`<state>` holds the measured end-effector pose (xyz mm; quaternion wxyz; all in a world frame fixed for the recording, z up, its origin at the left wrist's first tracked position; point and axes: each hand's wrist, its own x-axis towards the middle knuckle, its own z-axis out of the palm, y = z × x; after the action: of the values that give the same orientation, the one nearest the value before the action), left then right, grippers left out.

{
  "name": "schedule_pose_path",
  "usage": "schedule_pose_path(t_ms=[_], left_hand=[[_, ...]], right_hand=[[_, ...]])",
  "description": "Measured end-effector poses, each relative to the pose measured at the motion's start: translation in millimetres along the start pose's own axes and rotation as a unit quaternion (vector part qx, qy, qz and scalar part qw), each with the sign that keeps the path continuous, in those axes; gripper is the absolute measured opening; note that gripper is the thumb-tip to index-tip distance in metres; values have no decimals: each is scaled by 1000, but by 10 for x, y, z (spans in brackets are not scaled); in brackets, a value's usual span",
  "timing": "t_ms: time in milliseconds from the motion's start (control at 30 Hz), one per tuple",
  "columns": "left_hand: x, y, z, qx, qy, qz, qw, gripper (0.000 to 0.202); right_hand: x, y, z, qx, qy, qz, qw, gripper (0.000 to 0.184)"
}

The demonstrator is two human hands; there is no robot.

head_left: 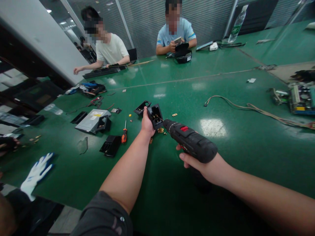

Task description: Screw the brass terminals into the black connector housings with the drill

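My left hand [147, 124] is closed around a black plastic housing [155, 115], its open side showing brass-coloured metal parts. In my right hand [201, 167] is a black cordless drill [193, 139] with a red switch on top, gripped by its handle. The drill's tip points at the housing's right edge; whether the two touch I cannot tell. Small brass plates [160, 130] lie just under the housing, and another brass plate [174, 114] rests to its right. Behind my left hand is a second black plastic piece [141, 107].
Left of my arm lie an orange-handled screwdriver [124, 135], a black box [110, 146] and a silver metal unit [92, 120]. A white glove [36, 173] is at the left edge. Wires [248, 107] and circuit boards [301, 98] lie right. Two people [176, 36] sit across the green table [258, 157].
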<state>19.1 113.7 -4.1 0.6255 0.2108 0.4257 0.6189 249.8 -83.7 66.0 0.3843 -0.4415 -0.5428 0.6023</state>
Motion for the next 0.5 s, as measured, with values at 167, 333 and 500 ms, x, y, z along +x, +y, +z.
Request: schedule_pose_path(t_ms=[167, 333, 500], left_hand=[[34, 3, -28, 6, -9, 2, 1000, 68], [30, 20, -33, 21, -11, -12, 1000, 73], [32, 20, -31, 13, -12, -4, 1000, 74]], right_hand=[[19, 50, -44, -54, 6, -42, 998, 101], [41, 110, -47, -66, 13, -60, 996, 97], [56, 140, -46, -70, 12, -69, 995, 96]])
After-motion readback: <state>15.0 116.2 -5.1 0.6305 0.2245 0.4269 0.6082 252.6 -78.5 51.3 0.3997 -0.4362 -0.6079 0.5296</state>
